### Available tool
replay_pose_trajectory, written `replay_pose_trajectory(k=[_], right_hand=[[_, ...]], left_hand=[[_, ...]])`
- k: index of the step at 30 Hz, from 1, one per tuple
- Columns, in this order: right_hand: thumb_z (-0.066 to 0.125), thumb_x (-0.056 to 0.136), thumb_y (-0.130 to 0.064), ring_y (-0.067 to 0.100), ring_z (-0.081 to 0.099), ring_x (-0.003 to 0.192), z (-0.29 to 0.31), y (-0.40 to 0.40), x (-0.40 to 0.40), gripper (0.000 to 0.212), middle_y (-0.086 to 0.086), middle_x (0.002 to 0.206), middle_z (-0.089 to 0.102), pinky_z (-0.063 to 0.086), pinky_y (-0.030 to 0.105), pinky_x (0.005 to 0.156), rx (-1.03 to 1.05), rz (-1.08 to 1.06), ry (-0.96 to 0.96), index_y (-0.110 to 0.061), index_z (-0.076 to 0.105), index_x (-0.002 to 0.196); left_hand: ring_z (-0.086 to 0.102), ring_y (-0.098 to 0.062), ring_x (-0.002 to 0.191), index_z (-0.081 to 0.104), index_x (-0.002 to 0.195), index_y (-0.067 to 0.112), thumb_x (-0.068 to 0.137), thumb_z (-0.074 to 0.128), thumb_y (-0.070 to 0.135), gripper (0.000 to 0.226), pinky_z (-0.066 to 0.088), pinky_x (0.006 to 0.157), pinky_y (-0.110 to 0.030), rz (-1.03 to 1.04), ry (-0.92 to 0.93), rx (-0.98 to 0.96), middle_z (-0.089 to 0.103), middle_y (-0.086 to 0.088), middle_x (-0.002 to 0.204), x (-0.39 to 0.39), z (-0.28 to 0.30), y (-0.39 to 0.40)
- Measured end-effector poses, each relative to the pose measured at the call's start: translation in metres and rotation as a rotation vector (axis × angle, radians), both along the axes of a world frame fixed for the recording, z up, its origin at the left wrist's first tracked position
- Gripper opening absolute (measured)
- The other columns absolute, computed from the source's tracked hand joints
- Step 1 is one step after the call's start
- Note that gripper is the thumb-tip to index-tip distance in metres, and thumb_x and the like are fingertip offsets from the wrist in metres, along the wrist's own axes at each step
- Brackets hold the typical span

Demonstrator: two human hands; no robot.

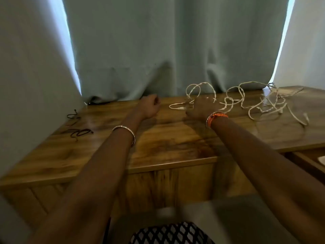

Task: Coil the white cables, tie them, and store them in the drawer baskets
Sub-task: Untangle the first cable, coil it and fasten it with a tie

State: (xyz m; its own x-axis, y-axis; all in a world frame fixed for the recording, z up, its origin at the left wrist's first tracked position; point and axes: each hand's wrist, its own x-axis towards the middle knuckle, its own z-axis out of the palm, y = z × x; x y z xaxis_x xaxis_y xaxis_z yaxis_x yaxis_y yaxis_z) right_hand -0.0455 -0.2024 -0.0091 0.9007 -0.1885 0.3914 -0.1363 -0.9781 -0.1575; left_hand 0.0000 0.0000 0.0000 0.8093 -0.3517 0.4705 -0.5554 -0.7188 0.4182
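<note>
Head view is showing both your arms reaching out over the wooden table (pixel 167 138), toward the grey-green curtain (pixel 140 50) hanging behind it. Your left hand (pixel 149 106) is hovering with its fingers curled in and nothing visible in it. Your right hand (pixel 202 108) is sitting at the near edge of the white cables (pixel 246 101), which are lying in a loose tangle across the far right part of the table; its fingers are hidden behind the back of the hand, so I cannot tell whether you are gripping a strand. Dark ties (pixel 79 132) are lying well apart on the table's left side. A silver bangle (pixel 124 134) is circling your left wrist, an orange band (pixel 216 117) your right.
</note>
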Motion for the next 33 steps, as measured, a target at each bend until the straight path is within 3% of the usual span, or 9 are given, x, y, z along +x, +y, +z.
replay_pose_trajectory(k=[2,6,9,17,21,25,28,31,33], right_hand=[[0.052,0.077,-0.043,0.034,0.055,0.111,-0.015,-0.004,0.004,0.041,0.01,0.121,0.059,0.046,0.044,0.095,-0.003,0.052,0.158,-0.017,0.059,0.108],[0.047,0.085,-0.027,0.037,0.047,0.121,-0.034,-0.02,0.023,0.043,0.01,0.134,0.052,0.037,0.048,0.102,0.011,0.184,0.168,-0.028,0.049,0.128],[0.049,0.084,-0.019,0.031,0.049,0.119,-0.03,-0.037,0.031,0.049,0.009,0.128,0.057,0.034,0.045,0.105,0.046,0.282,0.176,-0.032,0.05,0.131],[0.058,0.087,-0.022,0.026,0.052,0.117,-0.034,-0.074,0.044,0.027,0.007,0.117,0.063,0.025,0.037,0.107,0.071,0.117,-0.026,-0.021,0.066,0.112],[0.058,0.082,-0.022,0.031,0.058,0.106,-0.039,-0.082,0.046,0.021,0.013,0.105,0.066,0.031,0.042,0.104,0.07,-0.07,-0.078,-0.011,0.068,0.097],[0.069,0.073,-0.021,0.033,0.054,0.107,-0.031,-0.077,0.037,0.033,0.015,0.106,0.063,0.032,0.042,0.104,0.222,-0.09,-0.247,-0.006,0.063,0.101],[0.063,0.069,-0.009,0.034,0.051,0.108,-0.022,-0.05,0.026,0.045,0.019,0.114,0.057,0.036,0.035,0.095,0.305,0.178,-0.445,-0.001,0.057,0.114],[0.056,0.07,0.001,0.027,0.046,0.125,-0.017,-0.004,0.023,0.061,0.015,0.134,0.05,0.033,0.026,0.101,0.399,0.463,-0.278,-0.003,0.049,0.131],[0.058,0.076,0.002,0.025,0.048,0.125,-0.014,0.027,0.026,0.054,0.013,0.133,0.053,0.036,0.029,0.103,0.472,0.543,-0.169,-0.005,0.052,0.13]], left_hand=[[0.057,-0.033,0.103,0.056,0.111,-0.001,0.09,0.048,0.008,0.025,0.043,0.084,-0.032,-0.014,0.045,0.035,0.061,-0.021,0.111,0.013,-0.008,-0.006],[0.051,-0.032,0.118,0.04,0.136,0.01,0.092,0.043,0.014,0.044,0.04,0.094,-0.032,-0.05,0.098,0.131,0.052,-0.017,0.133,0.043,-0.027,-0.035],[0.044,-0.03,0.128,0.031,0.144,0.014,0.093,0.043,0.016,0.053,0.036,0.104,-0.033,-0.074,0.078,0.176,0.043,-0.015,0.144,0.065,-0.041,-0.057],[0.023,-0.029,0.142,0.03,0.146,0.022,0.092,0.042,0.019,0.055,0.023,0.116,-0.04,-0.107,0.155,0.23,0.028,-0.011,0.153,0.115,-0.058,-0.086],[0.047,-0.035,0.122,0.047,0.131,0.008,0.09,0.049,0.014,0.041,0.039,0.1,-0.036,-0.094,0.06,0.154,0.05,-0.019,0.133,0.108,-0.057,-0.084],[0.056,-0.031,0.1,0.054,0.115,0.003,0.091,0.054,0.015,0.027,0.038,0.076,-0.028,-0.098,0.052,0.048,0.06,-0.018,0.11,0.082,-0.052,-0.076],[0.055,-0.021,0.068,0.06,0.098,0.006,0.097,0.045,0.017,0.019,0.038,0.058,-0.026,-0.158,0.226,-0.299,0.059,-0.017,0.091,0.063,-0.045,-0.067],[0.052,-0.011,0.05,0.053,0.081,0.012,0.101,0.036,0.016,0.027,0.046,0.054,-0.029,-0.169,0.422,-0.891,0.052,-0.006,0.074,0.045,-0.025,-0.056],[0.053,-0.007,0.041,0.048,0.076,0.01,0.101,0.034,0.014,0.029,0.055,0.054,-0.033,-0.3,0.604,-1.253,0.044,-0.002,0.066,0.038,-0.014,-0.045]])
